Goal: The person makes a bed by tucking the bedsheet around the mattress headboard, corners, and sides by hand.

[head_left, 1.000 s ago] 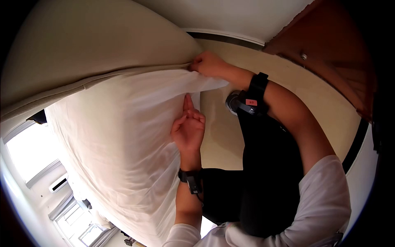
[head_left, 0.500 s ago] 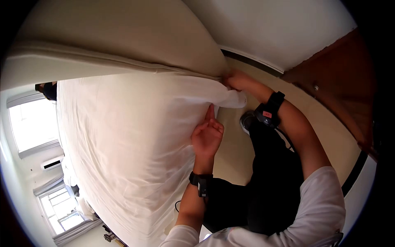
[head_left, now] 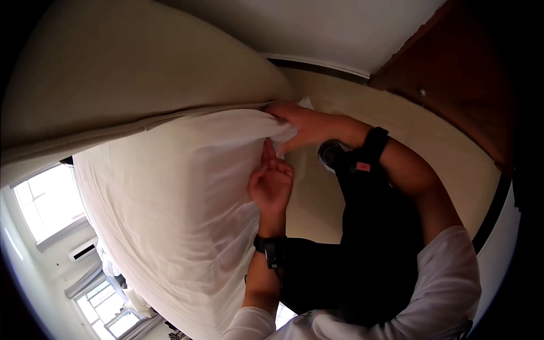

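Observation:
A white bed sheet (head_left: 170, 175) covers the mattress and hangs down its side in loose creases. My right hand (head_left: 303, 123) is wrapped round the sheet's fold at the corner by the padded headboard (head_left: 136, 73), thumb and fingers on either side of the cloth. Lower down the same side, my left hand (head_left: 272, 184) is palm up, one or two fingers stretched against the sheet's side and the others loosely bent. The tips of those stretched fingers meet the cloth, and nothing shows in the palm.
A wooden door (head_left: 442, 79) and a white wall (head_left: 345, 34) stand beyond the strip of pale floor (head_left: 317, 209). My shoe (head_left: 331, 154) is on that floor close to the bed. Windows (head_left: 48, 192) and an air conditioner (head_left: 83, 249) are across the room.
My right hand has drawn the sheet's corner fold closer to my left hand, and its fingers now reach over the cloth. The view has tilted slightly. My left hand keeps its pose.

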`<action>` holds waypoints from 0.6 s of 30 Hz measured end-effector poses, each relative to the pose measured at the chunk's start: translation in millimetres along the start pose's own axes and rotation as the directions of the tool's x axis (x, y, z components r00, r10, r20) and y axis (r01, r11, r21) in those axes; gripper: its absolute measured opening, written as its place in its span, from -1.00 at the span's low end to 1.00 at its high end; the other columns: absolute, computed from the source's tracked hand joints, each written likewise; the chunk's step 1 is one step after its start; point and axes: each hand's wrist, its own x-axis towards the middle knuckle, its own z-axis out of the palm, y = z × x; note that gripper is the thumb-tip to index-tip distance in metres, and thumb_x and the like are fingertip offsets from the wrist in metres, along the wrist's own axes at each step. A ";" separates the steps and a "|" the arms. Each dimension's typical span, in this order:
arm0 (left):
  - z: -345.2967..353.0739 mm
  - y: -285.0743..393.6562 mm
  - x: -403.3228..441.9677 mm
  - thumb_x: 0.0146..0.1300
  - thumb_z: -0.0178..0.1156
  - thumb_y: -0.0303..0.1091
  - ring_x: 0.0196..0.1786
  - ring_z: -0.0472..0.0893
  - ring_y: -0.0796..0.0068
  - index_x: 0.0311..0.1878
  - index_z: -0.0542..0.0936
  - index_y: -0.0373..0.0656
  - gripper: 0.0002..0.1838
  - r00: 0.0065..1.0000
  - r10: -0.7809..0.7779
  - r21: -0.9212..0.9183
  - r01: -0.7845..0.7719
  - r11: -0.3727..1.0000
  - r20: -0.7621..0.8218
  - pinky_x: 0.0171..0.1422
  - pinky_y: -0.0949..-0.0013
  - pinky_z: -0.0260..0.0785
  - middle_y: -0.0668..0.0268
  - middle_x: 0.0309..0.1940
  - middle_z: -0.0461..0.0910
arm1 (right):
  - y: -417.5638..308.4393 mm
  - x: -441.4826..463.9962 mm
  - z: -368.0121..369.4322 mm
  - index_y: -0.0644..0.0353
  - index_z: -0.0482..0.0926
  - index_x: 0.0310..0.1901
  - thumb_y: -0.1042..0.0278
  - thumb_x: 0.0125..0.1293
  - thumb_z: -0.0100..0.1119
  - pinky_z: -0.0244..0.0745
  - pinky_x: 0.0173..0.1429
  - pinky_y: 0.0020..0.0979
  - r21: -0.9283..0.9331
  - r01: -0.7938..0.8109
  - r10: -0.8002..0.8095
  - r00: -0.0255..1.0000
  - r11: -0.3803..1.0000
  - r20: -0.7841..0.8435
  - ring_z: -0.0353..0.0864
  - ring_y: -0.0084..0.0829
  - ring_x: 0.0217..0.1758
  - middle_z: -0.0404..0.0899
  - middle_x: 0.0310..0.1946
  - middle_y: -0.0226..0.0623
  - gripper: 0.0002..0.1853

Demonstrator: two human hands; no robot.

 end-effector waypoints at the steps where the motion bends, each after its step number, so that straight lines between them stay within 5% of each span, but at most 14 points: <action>1: 0.0 0.3 0.4 0.08 0.07 -0.52 -0.03 0.49 0.50 0.40 0.22 -0.16 -0.28 1.000 -0.008 0.006 0.008 1.000 -0.005 0.14 0.36 0.28 0.40 0.34 0.35 | -1.6 0.8 0.4 0.13 0.38 0.21 0.20 0.20 0.26 0.28 0.25 -0.33 0.004 -0.005 0.005 1.000 1.000 -0.009 0.38 -0.37 0.17 0.43 0.07 -0.26 -0.45; 4: -0.5 -0.9 2.4 0.08 0.05 -0.52 -0.07 0.49 0.50 0.36 0.26 -0.19 -0.33 0.994 0.045 -0.017 -0.047 0.999 -0.101 0.11 0.36 0.26 0.36 0.24 0.42 | 7.0 0.5 2.4 0.15 0.35 0.27 0.04 0.24 0.17 0.26 0.29 -0.33 0.151 -0.180 0.160 0.978 0.972 0.137 0.39 -0.34 0.17 0.43 0.12 -0.24 -0.39; 6: -1.9 -1.5 3.1 0.08 0.05 -0.53 -0.10 0.48 0.50 0.31 0.31 -0.21 -0.38 0.995 0.061 0.040 -0.058 0.998 -0.073 0.08 0.37 0.25 0.35 0.13 0.47 | 29.8 -1.2 12.8 0.10 0.39 0.23 -0.17 0.23 0.12 0.37 0.18 -0.33 0.472 -0.409 0.282 0.905 0.781 0.319 0.41 -0.31 0.15 0.45 0.10 -0.27 -0.35; 7: -2.2 -1.6 3.1 0.08 0.05 -0.53 -0.10 0.48 0.50 0.31 0.31 -0.21 -0.38 0.996 0.058 0.041 -0.055 0.998 -0.075 0.08 0.37 0.25 0.35 0.13 0.47 | 34.4 -5.5 12.1 0.10 0.39 0.23 -0.17 0.23 0.12 0.37 0.18 -0.33 0.473 -0.410 0.284 0.905 0.780 0.317 0.41 -0.31 0.15 0.45 0.10 -0.27 -0.35; 9: -3.2 -1.6 4.1 0.07 0.05 -0.53 -0.12 0.47 0.50 0.28 0.33 -0.22 -0.40 0.994 0.071 0.048 -0.067 0.997 -0.087 0.05 0.38 0.26 0.36 0.06 0.48 | 37.2 -11.7 9.0 0.14 0.39 0.25 -0.10 0.27 0.09 0.45 0.07 -0.32 0.680 -0.531 0.466 0.831 0.506 0.303 0.44 -0.37 0.11 0.41 0.15 -0.23 -0.38; 12: -4.0 -2.2 4.0 0.05 0.05 -0.53 -0.12 0.46 0.50 0.28 0.33 -0.22 -0.39 0.993 0.071 0.044 -0.068 0.997 -0.089 0.04 0.38 0.26 0.36 0.08 0.48 | 26.7 -0.3 12.5 0.19 0.51 0.12 -0.14 0.26 0.11 0.49 -0.10 -0.36 0.545 -0.597 0.665 0.741 0.589 0.094 0.52 -0.42 -0.05 0.51 0.02 -0.25 -0.42; 13: -3.4 -2.2 4.1 0.05 0.05 -0.53 -0.12 0.46 0.50 0.28 0.33 -0.22 -0.39 0.993 0.071 0.044 -0.068 0.997 -0.089 0.04 0.38 0.26 0.36 0.08 0.48 | 25.5 4.6 14.5 0.19 0.51 0.12 -0.14 0.26 0.11 0.49 -0.10 -0.36 0.544 -0.597 0.665 0.741 0.589 0.093 0.52 -0.42 -0.05 0.51 0.02 -0.25 -0.42; 15: -1.4 -3.0 3.4 0.05 0.05 -0.54 -0.14 0.45 0.49 0.29 0.32 -0.22 -0.38 0.993 0.071 0.045 -0.067 0.997 -0.097 0.05 0.38 0.26 0.37 0.09 0.47 | 23.1 14.1 18.2 0.23 0.61 -0.04 -0.15 0.24 0.14 0.46 -0.20 -0.42 0.252 -0.556 0.569 0.822 0.792 0.023 0.55 -0.48 -0.24 0.60 -0.25 -0.32 -0.46; 18: -2.9 -2.8 4.0 0.04 0.04 -0.55 -0.15 0.45 0.48 0.31 0.30 -0.22 -0.34 0.991 0.088 0.039 -0.084 0.996 -0.102 0.06 0.38 0.27 0.36 0.16 0.45 | 18.1 22.3 34.6 0.23 0.67 -0.20 -0.07 0.24 0.19 0.43 -0.27 -0.42 0.450 -0.513 0.634 0.754 0.731 -0.169 0.54 -0.50 -0.38 0.59 -0.46 -0.39 -0.55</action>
